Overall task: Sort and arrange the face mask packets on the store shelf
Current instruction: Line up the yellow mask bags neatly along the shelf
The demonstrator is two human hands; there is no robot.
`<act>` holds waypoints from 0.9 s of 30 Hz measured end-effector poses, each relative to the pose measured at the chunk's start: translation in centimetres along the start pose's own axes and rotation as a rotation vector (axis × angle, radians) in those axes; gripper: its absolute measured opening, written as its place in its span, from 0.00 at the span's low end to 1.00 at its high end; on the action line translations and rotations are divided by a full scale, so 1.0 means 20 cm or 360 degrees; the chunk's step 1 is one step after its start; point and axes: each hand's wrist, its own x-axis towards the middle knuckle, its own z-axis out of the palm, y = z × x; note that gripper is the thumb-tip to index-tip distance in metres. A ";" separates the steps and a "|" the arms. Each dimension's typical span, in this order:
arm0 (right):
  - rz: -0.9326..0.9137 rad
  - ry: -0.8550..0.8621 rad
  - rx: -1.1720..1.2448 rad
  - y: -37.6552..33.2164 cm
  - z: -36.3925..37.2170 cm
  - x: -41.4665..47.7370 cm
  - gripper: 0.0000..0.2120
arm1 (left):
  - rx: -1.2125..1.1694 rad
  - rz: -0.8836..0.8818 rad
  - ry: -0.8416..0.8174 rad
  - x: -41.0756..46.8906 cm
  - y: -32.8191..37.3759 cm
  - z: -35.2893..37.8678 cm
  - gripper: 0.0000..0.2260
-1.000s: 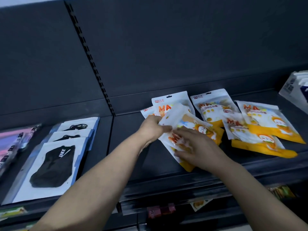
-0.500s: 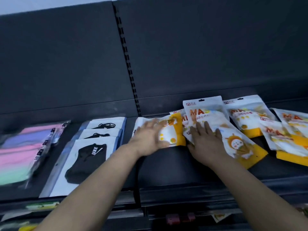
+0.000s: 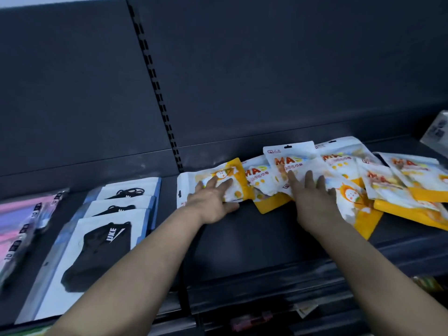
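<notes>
Dark grey back panel [image 3: 266, 69] rises behind the shelf [image 3: 242, 238]. It is split by a slotted black upright [image 3: 155, 86] that runs down to the shelf's back edge. White box [image 3: 436, 130], blurred, at the shelf's far right edge. Below the front edge: pink item [image 3: 249, 320], pale tag [image 3: 306, 309], and yellow-green packets [image 3: 426, 283] at lower right, print unreadable.

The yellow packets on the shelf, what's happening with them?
A person is tidying face mask packets on a dark shelf. The left hand presses flat on a sideways packet, the right hand on another packet beside it. More yellow packets overlap untidily to the right.
</notes>
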 end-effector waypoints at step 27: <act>-0.1125 0.0231 0.0407 -0.36 0.11 -0.19 0.33 | -0.0465 -0.0511 0.0450 -0.31 -0.19 -0.08 0.40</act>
